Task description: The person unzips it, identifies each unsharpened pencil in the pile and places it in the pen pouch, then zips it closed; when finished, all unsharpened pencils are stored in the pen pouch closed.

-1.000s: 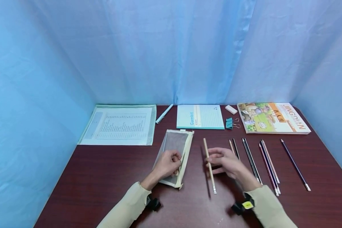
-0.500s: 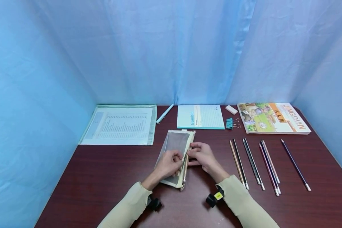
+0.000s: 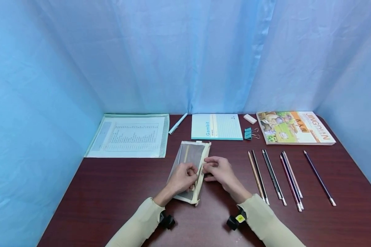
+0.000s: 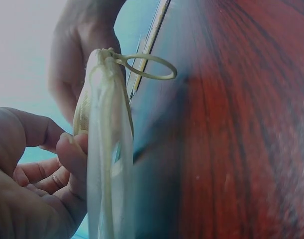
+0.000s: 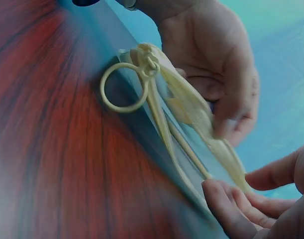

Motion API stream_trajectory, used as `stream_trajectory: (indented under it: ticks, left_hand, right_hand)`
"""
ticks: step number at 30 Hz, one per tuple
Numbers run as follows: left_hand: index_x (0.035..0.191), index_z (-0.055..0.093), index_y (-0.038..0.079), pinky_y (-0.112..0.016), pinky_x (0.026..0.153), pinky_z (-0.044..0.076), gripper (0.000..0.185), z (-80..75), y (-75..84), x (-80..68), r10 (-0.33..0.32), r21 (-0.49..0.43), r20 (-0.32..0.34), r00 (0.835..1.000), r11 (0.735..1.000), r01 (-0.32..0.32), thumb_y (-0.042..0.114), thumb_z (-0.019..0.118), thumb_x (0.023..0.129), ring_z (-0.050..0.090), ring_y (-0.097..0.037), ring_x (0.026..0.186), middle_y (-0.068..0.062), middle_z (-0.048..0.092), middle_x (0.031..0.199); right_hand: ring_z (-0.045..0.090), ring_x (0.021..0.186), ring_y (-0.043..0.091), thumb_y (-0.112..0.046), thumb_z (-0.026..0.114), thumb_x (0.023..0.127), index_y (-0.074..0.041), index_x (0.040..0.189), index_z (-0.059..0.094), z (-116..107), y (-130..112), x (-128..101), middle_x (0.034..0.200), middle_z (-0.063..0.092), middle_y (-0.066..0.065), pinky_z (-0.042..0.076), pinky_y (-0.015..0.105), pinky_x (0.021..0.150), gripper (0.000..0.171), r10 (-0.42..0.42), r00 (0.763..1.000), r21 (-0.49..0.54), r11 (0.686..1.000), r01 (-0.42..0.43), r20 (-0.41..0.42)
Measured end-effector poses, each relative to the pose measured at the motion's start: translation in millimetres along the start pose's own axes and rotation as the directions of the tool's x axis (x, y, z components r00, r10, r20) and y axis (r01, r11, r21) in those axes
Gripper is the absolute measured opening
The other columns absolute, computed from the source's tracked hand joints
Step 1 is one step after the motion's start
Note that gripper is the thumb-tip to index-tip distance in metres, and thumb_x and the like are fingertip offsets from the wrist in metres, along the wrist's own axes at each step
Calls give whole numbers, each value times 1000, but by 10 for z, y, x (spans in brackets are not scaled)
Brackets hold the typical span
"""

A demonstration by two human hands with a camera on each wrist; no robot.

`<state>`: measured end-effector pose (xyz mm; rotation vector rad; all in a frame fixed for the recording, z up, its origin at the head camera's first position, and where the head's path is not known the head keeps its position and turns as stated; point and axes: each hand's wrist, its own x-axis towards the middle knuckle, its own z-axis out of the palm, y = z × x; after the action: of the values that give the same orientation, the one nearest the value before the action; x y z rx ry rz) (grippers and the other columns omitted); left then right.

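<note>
A cream-edged mesh pencil pouch (image 3: 201, 151) lies on the table before me, its zipper side facing right and parted. Through the mesh a light wooden pencil (image 3: 186, 152) shows inside. With curled fingers my left hand (image 3: 183, 176) pinches the edge of the opening, thumb and index together. My right hand (image 3: 220, 171) is at the opposite edge; in the right wrist view its thumb and fingers (image 5: 226, 209) close on the pouch's rim beside the pencil. A ring-shaped zipper pull (image 5: 123, 88) hangs at the near end.
To the right lie several pencils (image 3: 319, 178) in loose groups. Along the back are a document sleeve (image 3: 133, 135), a pen (image 3: 178, 123), a notebook (image 3: 217, 127), an eraser (image 3: 250, 119), a binder clip (image 3: 248, 133) and a book (image 3: 292, 127). Blue curtains (image 3: 188, 55) surround the table.
My right hand has carried the light wooden pencil leftward to the pouch, and the pencil now lies inside it. My left hand has kept its pinch on the edge.
</note>
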<state>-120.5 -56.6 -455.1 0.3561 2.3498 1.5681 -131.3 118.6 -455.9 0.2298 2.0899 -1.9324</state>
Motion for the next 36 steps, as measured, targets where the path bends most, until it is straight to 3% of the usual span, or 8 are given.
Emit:
stream_trajectory:
  ticks: [5, 12, 14, 18, 21, 26, 32, 36]
  left_hand:
    - [85, 62, -3, -24, 36, 45, 13, 9, 5, -2, 0, 6, -7, 1000, 1000, 0, -3, 50, 84, 50, -8, 39, -6, 61, 59]
    - [87, 62, -4, -24, 36, 45, 14, 7, -3, -1, 4, 2, 8, 1000, 1000, -4, -3, 49, 84, 50, -9, 38, -3, 59, 58]
    - [87, 62, -5, -24, 36, 45, 14, 7, -2, 0, 4, 1, 11, 1000, 1000, -4, -3, 48, 84, 50, -10, 38, -3, 59, 58]
    - [85, 62, -3, -24, 35, 44, 13, 8, -2, 4, 3, 9, 5, 1000, 1000, -3, -4, 49, 84, 50, -10, 38, -4, 59, 57]
    - [85, 62, -4, -24, 35, 44, 13, 8, -4, 5, 1, 12, 2, 1000, 1000, -1, -4, 49, 84, 49, -10, 38, -4, 59, 57]
    - [86, 62, -6, -23, 36, 43, 13, 9, -16, 8, -4, 6, 7, 1000, 1000, 4, -4, 49, 84, 49, -11, 38, -6, 59, 58]
    - [85, 62, -4, -23, 35, 43, 13, 13, -32, 19, -6, 11, 5, 1000, 1000, 6, -3, 50, 84, 49, -10, 37, -3, 58, 57]
    - [85, 62, -3, -23, 35, 43, 13, 10, -34, 20, -2, 15, 5, 1000, 1000, 2, -4, 50, 84, 48, -9, 36, -4, 59, 56]
  right_hand:
    - [71, 79, 17, 4, 59, 93, 13, 129, 55, -281, -61, -155, 104, 68, 26, 65, 39, 69, 37, -48, 999, -62, 997, 48, -9]
    - [69, 80, 3, 0, 60, 95, 14, 130, 54, -952, -105, -319, 110, 69, 29, 64, 34, 72, 38, -150, 985, -219, 967, 128, -87]
    - [68, 78, -2, -2, 61, 95, 15, 129, 55, -1178, -98, -352, 108, 72, 25, 64, 32, 70, 39, -181, 975, -269, 953, 142, -127]
    - [68, 71, -6, -8, 66, 94, 15, 126, 58, -1628, -65, -406, 91, 77, 2, 64, 29, 65, 40, -223, 944, -373, 920, 120, -245]
    - [69, 64, -5, -14, 68, 93, 11, 124, 62, -1932, -19, -437, 85, 77, -3, 62, 26, 61, 40, -228, 916, -481, 876, 45, -329]
    - [71, 60, 3, -21, 67, 94, 6, 120, 67, -2254, 72, -456, 97, 77, 20, 58, 21, 54, 38, -207, 903, -634, 769, -87, -375]
    - [68, 59, 3, -15, 68, 92, 9, 115, 67, -2370, 160, -440, 95, 76, 24, 54, 21, 52, 33, -210, 908, -687, 719, -107, -362]
    - [61, 58, -2, -12, 69, 88, 9, 107, 70, -2371, 201, -426, 89, 76, 22, 48, 22, 56, 28, -264, 898, -745, 660, -98, -352]
